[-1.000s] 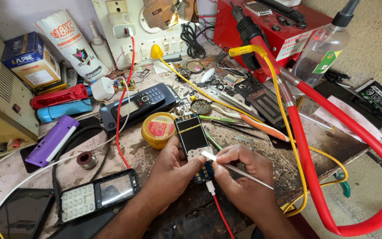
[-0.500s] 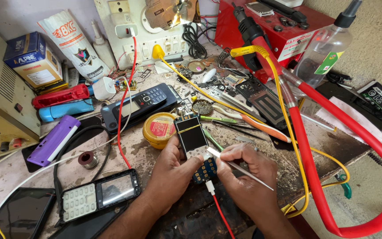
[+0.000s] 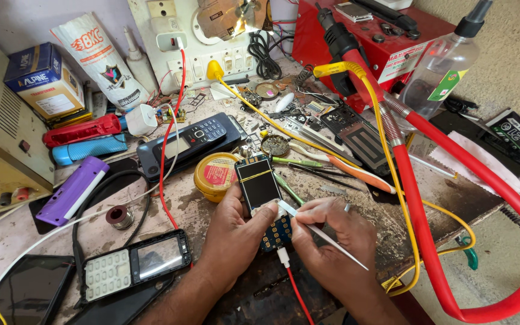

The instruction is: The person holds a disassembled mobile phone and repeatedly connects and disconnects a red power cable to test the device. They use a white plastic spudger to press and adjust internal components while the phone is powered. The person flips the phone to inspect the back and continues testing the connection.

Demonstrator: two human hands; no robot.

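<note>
Two hands work on an opened keypad phone (image 3: 265,198) above a cluttered bench.
Left hand (image 3: 233,232) grasps its bare board and dark screen; right hand (image 3: 332,238) pinches tweezers (image 3: 323,233) touching it. Palms hide the keypad's lower edge.

Opened keypad phone (image 3: 264,195): small bar-type handset with its front cover removed, lying face up on the stained workbench (image 3: 121,247), long axis running away from the viewer. Upper part: dark rectangular display, unlit, in a pale frame with a thin yellow strip across its top. Lower part: bare blue circuit board with rows of round gold key contacts, partly covered. A white connector on a red lead is plugged in at the bottom edge.

Tweezers (image 3: 323,232): slim, straight, silver metal, lying slanted, pointed tips at the seam between display and circuit board, rear end toward the lower right.
</note>
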